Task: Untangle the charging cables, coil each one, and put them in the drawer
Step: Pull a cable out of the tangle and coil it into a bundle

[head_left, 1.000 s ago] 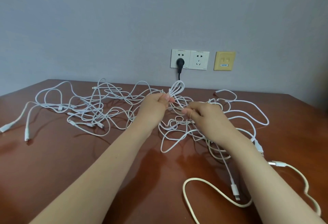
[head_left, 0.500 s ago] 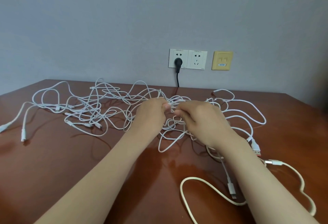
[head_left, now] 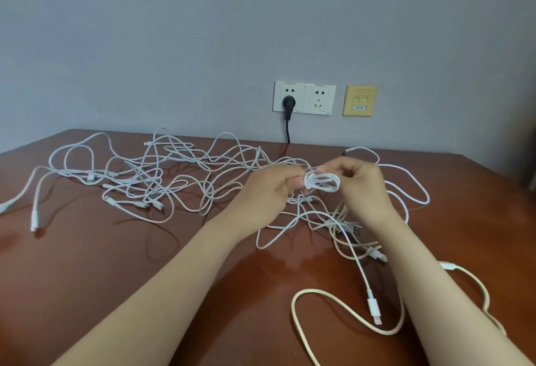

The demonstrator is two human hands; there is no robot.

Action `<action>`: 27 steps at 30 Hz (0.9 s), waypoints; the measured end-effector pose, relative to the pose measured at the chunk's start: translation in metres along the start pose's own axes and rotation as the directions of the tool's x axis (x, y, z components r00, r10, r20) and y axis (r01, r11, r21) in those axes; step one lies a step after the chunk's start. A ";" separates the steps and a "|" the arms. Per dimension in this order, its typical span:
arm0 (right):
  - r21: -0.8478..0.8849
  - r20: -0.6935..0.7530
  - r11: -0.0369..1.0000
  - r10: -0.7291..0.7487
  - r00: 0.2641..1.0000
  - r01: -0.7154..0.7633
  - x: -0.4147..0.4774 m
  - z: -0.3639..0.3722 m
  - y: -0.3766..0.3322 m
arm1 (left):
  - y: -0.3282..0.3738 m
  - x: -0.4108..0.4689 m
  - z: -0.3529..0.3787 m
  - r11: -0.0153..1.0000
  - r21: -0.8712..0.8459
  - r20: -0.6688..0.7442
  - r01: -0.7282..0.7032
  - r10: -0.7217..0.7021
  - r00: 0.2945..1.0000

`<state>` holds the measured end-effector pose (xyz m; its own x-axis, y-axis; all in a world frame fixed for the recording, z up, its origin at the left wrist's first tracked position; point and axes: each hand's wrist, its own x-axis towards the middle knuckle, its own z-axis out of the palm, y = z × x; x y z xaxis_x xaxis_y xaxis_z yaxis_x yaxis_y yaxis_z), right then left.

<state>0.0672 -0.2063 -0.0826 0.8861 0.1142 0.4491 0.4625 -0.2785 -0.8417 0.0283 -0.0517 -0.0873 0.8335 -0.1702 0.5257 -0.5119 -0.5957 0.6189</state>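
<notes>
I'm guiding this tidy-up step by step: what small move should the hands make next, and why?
Probably draw a bit more slack with the right hand and lay another turn on the coil, while the left hand pinches it. The coil is small, and its cable trails into the tangle.

In front of me a plain grey-blue wall (head_left: 203, 32) rises behind the glossy reddish-brown wooden tabletop (head_left: 87, 278), which reflects soft, even light. Low on the wall sits a white double socket (head_left: 318, 101). A black plug (head_left: 289, 102) fills its left outlet, and its black cord (head_left: 287, 131) drops to the tabletop's far edge. Just right of the socket is a yellowed wall plate (head_left: 360, 101).
</notes>
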 end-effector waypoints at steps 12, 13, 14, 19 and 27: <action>-0.500 0.161 0.835 -0.169 0.972 0.228 -0.012 0.027 -0.009 | -0.013 0.009 -0.002 0.933 -0.226 -0.269 0.279 -0.335 0.903; -0.546 0.177 0.800 -0.181 0.968 0.249 -0.014 0.030 -0.012 | -0.014 0.009 -0.003 0.938 -0.199 -0.277 0.285 -0.333 0.901; -0.591 0.182 0.765 -0.183 0.966 0.256 -0.015 0.033 -0.015 | -0.015 0.010 -0.004 0.946 -0.139 -0.281 0.294 -0.323 0.904; -0.711 0.285 0.606 -0.218 0.934 0.358 -0.021 0.036 -0.021 | -0.016 0.007 -0.007 0.927 0.208 -0.272 0.312 -0.252 0.929; -0.734 0.191 0.478 -0.535 0.823 0.482 -0.018 0.035 -0.023 | -0.009 0.005 -0.007 0.924 0.298 -0.203 0.242 -0.186 0.961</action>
<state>0.0411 -0.1684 -0.0819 0.4873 0.4251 0.7628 0.6267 -0.7786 0.0336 0.0354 -0.0422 -0.0863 0.8543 0.1067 0.5088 -0.2095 -0.8250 0.5248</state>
